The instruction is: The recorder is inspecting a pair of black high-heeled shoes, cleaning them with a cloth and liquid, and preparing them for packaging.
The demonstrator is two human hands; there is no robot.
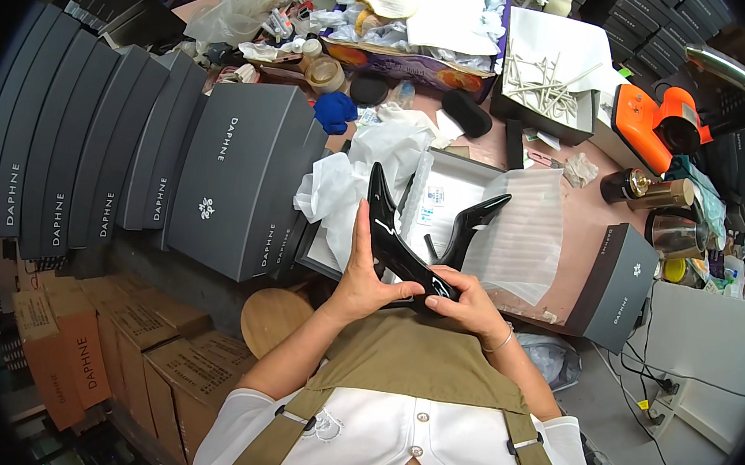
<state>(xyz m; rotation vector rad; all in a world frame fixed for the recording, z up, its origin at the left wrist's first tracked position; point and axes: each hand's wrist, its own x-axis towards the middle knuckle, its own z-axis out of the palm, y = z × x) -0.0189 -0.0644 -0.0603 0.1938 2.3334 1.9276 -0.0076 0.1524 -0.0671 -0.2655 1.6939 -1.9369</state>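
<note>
A glossy black high-heeled shoe (398, 245) is held between both hands just in front of my apron. My left hand (365, 276) supports its left side, fingers stretched up along it and thumb across its lower part. At the near end, my right hand (470, 307) grips it with thumb and fingers. Just beyond, a matching black shoe (465, 226) rests in an open shoe box (444, 172) with a white inside. White tissue paper (362, 174) spills over the left of the box, and a translucent foam sheet (523, 237) spreads over its right.
A dark grey box lid (620, 285) stands at the table's right edge. Stacked grey shoe boxes (227, 175) line the left, above brown cartons (151, 337). Farther back are a tray of white sticks (545, 84), an orange device (639, 127) and a paper-filled carton (405, 63).
</note>
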